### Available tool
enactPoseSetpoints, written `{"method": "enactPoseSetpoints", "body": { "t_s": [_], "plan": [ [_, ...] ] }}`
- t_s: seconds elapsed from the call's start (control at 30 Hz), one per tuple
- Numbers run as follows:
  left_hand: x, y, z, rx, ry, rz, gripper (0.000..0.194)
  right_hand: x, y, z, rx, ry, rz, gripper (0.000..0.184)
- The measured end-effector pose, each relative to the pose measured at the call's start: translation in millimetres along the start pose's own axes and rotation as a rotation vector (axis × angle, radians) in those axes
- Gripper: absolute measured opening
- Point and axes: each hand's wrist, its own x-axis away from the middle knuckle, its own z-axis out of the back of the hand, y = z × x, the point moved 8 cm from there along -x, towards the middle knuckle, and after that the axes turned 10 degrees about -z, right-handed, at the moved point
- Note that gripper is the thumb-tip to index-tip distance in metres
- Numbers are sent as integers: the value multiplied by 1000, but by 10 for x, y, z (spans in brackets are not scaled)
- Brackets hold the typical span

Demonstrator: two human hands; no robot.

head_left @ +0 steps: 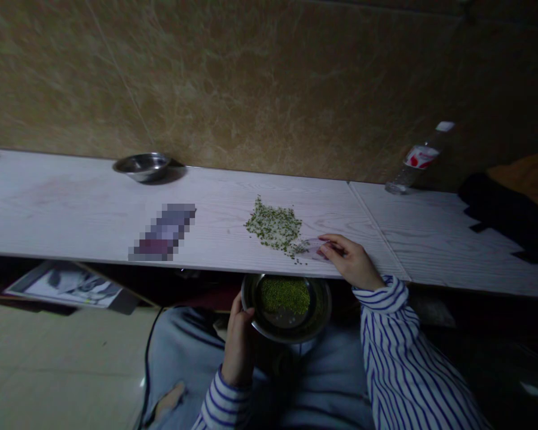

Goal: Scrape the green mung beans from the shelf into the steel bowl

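My left hand (239, 343) grips the left rim of a steel bowl (250, 310), held over my lap just below the table edge. Green beans, which look like mung beans (286, 295), lie inside it. My right hand (347, 257) pinches a clear plastic piece (314, 247) low over the table; its exact kind is hard to make out. That piece touches the near right side of a spread pile of green beans mixed with white grains (275, 226). A few loose beans lie between the pile and the table edge.
A second steel bowl (144, 169) stands against the wall at the back left. A pixelated flat object (164, 233) lies left of the pile. To the right are a clear bottle (418, 160) with a white cap and dark cloth (509, 215). An open drawer (67, 286) juts out below left.
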Motion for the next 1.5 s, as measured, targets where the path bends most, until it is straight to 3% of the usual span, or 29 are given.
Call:
{"method": "enactPoseSetpoints", "body": {
  "t_s": [0.37, 1.0, 1.4, 1.5],
  "plan": [
    [8, -16, 12, 26, 34, 44, 58, -3, -16, -49, -9, -41, -9, 31],
    [1, 22, 16, 17, 0, 1, 56, 14, -36, -31, -37, -33, -40, 31],
    [2, -1, -34, 34, -33, 7, 48, 183, -162, -222, -46, -82, -31, 31],
    [-1, 12, -30, 41, -20, -3, 48, 165, -134, -191, -60, -43, -49, 32]
  ]
}}
